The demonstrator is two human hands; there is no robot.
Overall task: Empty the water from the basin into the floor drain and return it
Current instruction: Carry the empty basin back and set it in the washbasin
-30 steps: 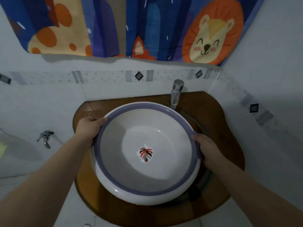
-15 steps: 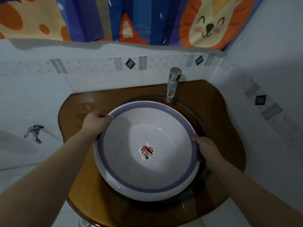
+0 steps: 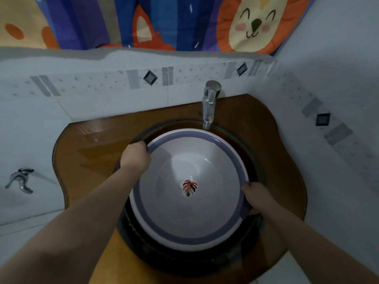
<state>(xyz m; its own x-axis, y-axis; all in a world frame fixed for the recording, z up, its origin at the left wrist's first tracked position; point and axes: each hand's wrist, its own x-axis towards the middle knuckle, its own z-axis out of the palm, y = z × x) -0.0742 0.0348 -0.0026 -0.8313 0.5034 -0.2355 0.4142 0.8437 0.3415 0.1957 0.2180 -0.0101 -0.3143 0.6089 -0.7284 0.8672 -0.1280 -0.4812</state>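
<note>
Head view: both hands' grip clasps the basin (image 3: 190, 203) rim over the brown counter (image 3: 86, 152) between white tiled walls (image 3: 30, 124).

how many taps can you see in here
2. One chrome faucet stands on the brown counter behind the basin. A second small wall tap sits at far left. Others may be outside the view.

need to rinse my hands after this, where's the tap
In the head view the chrome tap stands at the back of the brown counter, right of centre against the tiled wall, its spout over the far rim of the basin.
</note>
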